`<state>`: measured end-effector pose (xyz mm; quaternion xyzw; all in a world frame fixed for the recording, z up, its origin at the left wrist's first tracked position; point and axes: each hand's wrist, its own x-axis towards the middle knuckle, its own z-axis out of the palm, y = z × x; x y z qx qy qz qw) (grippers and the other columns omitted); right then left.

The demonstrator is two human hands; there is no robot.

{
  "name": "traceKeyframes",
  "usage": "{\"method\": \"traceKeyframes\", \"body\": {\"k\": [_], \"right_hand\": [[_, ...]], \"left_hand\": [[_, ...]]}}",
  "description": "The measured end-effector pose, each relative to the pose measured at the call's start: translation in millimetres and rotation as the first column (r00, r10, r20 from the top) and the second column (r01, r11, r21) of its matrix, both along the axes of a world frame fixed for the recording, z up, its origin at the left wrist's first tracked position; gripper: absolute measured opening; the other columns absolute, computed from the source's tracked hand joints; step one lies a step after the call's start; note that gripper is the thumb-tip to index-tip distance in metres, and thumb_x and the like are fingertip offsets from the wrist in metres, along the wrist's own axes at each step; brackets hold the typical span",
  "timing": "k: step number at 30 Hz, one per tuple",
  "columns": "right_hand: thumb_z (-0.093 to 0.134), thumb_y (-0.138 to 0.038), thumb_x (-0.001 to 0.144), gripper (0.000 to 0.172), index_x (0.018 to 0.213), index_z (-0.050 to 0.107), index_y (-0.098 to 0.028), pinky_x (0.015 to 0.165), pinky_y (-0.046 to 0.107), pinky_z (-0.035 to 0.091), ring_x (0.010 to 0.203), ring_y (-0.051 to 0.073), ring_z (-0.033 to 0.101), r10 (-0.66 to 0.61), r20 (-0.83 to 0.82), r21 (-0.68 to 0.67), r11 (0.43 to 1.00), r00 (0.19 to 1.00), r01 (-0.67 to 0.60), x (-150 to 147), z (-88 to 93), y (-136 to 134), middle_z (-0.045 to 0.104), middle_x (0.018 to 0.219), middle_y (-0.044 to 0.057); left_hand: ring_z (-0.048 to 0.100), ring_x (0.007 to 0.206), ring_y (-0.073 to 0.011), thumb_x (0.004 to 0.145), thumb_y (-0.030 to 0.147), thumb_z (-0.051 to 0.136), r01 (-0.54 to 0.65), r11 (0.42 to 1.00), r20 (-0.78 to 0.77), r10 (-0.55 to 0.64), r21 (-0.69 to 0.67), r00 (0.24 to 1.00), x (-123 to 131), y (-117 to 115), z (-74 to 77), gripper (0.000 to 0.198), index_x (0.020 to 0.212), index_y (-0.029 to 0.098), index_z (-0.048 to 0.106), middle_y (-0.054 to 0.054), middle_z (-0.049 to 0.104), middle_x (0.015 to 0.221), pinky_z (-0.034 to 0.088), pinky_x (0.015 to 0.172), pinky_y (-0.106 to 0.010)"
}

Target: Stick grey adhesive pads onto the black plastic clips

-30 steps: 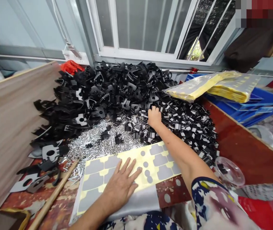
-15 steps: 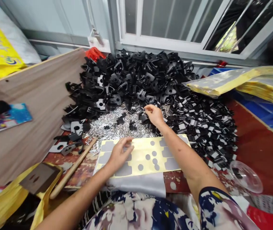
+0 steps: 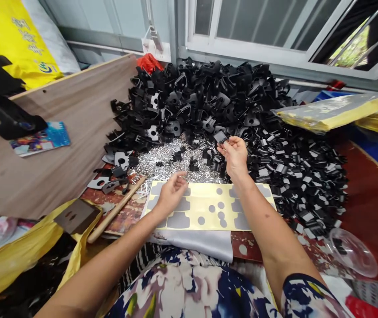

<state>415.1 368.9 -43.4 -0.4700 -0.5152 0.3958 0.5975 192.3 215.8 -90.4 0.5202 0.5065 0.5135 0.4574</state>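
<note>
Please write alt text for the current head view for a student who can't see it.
A person's right hand holds a small dark piece; the left hand is over a yellow sheet with grey shapes. Beyond lie silvery metal pins and a heap of black parts.

Sticker sheet (image 3: 205, 194): lies before the metal pins (image 3: 157, 159).
Clip pile (image 3: 205, 97): rises behind the metal pins, below the window (image 3: 261, 26).
Small-parts heap (image 3: 284, 170): spreads right of the metal pins.
Sheet packs (image 3: 344, 110): lie behind the small-parts heap, rightward.
Wooden stick (image 3: 119, 207): rests left of the sticker sheet.
Plastic tub (image 3: 363, 260): sits right, before the small-parts heap.
</note>
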Motion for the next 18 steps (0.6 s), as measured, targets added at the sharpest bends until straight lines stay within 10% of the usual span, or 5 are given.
{"method": "traceKeyframes", "body": {"k": [4,12,18], "right_hand": [[0.082,-0.016,0.076,0.032,0.098,0.061,-0.026,0.057,0.018,0.062,0.065,0.010,0.068,0.061,-0.470,-0.243,0.950,0.881,-0.195,-3.1,-0.1,-4.7,0.066,0.078,-0.007],[0.084,-0.012,0.075,0.033,0.092,0.060,-0.024,0.056,0.016,0.063,0.064,0.011,0.072,0.152,-0.552,-0.292,0.886,0.820,-0.361,-32.2,-1.9,-38.1,0.071,0.072,-0.006],[0.088,-0.022,0.074,0.034,0.092,0.061,-0.024,0.063,0.020,0.062,0.074,0.012,0.071,0.178,-0.319,-0.315,0.906,0.931,-0.282,-38.7,-8.9,-55.2,0.072,0.083,-0.004]], "left_hand": [[0.060,0.079,-0.0157,0.087,0.022,0.068,-0.010,0.998,-0.117,0.017,0.057,0.993,-3.8,17.0,18.0,0.045,0.132,0.023,0.063,-0.001,0.065,0.091,0.049,0.074,-0.029],[0.066,0.109,-0.0259,0.087,0.016,0.071,-0.050,0.992,-0.183,0.071,0.116,0.981,13.8,66.7,28.9,0.070,0.154,0.022,0.049,-0.016,0.067,0.133,0.055,0.089,-0.040],[0.068,0.103,-0.0222,0.092,0.003,0.051,-0.054,0.968,-0.204,0.107,0.246,0.973,17.7,115.2,33.0,0.041,0.126,0.022,0.063,-0.006,0.073,0.108,0.051,0.103,-0.042]]}}
